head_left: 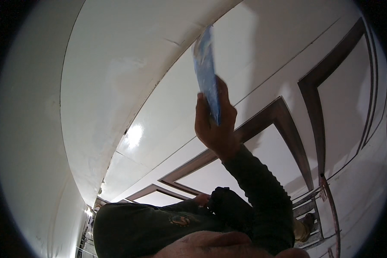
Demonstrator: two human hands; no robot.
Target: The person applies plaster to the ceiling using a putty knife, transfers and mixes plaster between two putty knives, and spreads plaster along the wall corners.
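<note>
My right hand (219, 133) is raised high in front of me, its fingers closed round a flat blue spreader (205, 69). Pale smears cover part of the spreader's face. Its upper end overlaps the long seam (167, 71) where two white panels meet; whether it touches the surface I cannot tell. Low in the middle, a small part of my left hand (202, 199) shows past a dark sleeve. It lies beside a dark bulky shape (230, 204), and its fingers are mostly hidden.
Glossy white panels (112, 64) curve overhead and to the left. Brown frame mouldings (292, 133) cross the white surface on the right. At the lower right are a slatted platform (305, 208), a shoe (308, 220) and a thin reddish-brown pole (333, 210).
</note>
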